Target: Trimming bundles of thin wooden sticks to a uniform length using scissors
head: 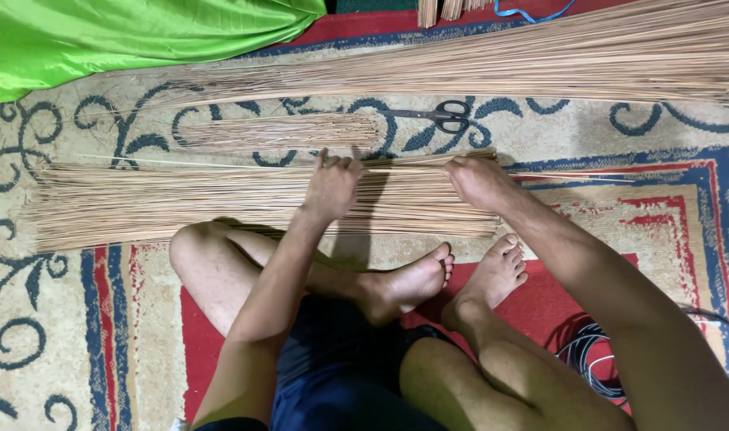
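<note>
A wide layer of thin tan sticks lies across the patterned carpet in front of my crossed legs. My left hand rests palm down on the sticks near their middle, fingers spread. My right hand is closed around a few sticks at the right end of the layer, fingers curled over them. A smaller short bundle of sticks lies just beyond the hands. Black-handled scissors lie on the carpet behind the right hand.
A long pile of uncut sticks runs across the back. Green cloth covers the top left corner. Coiled black cable lies by my right leg. My bare feet sit just below the stick layer.
</note>
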